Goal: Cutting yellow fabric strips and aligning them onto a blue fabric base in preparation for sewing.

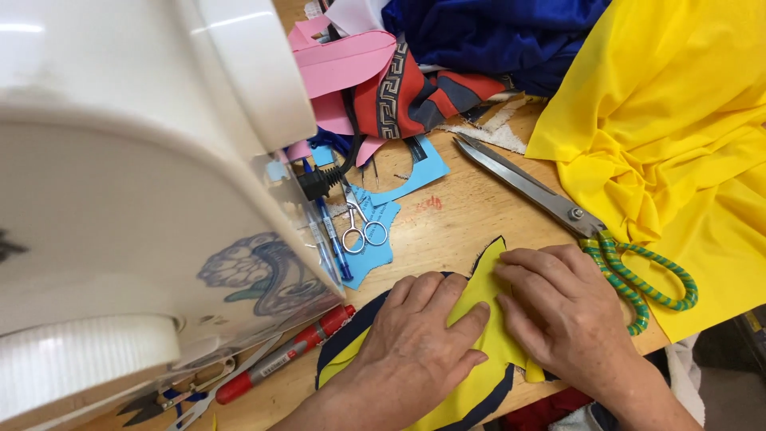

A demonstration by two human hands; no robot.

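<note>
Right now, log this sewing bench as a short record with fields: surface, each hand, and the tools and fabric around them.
surface: wooden table
left hand: flat on yellow fabric piece with dark edging
right hand: flat on the same piece
machine: white sewing machine, left
cutting tools: large shears with green-wrapped handles; small scissors on blue paper
pens: red marker, blue pen
fabric: yellow cloth right, blue cloth at top

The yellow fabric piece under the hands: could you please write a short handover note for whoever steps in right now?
Left hand: flat, palm down on the yellow fabric piece with dark edging.
Right hand: flat on the same piece's right side, holding nothing.
The piece lies at the wooden table edge, beside the sewing machine.
Large scissors lie untouched just beyond the right hand.
Done: piece cut out, laid flat. Left: not under the needle yet.
</note>
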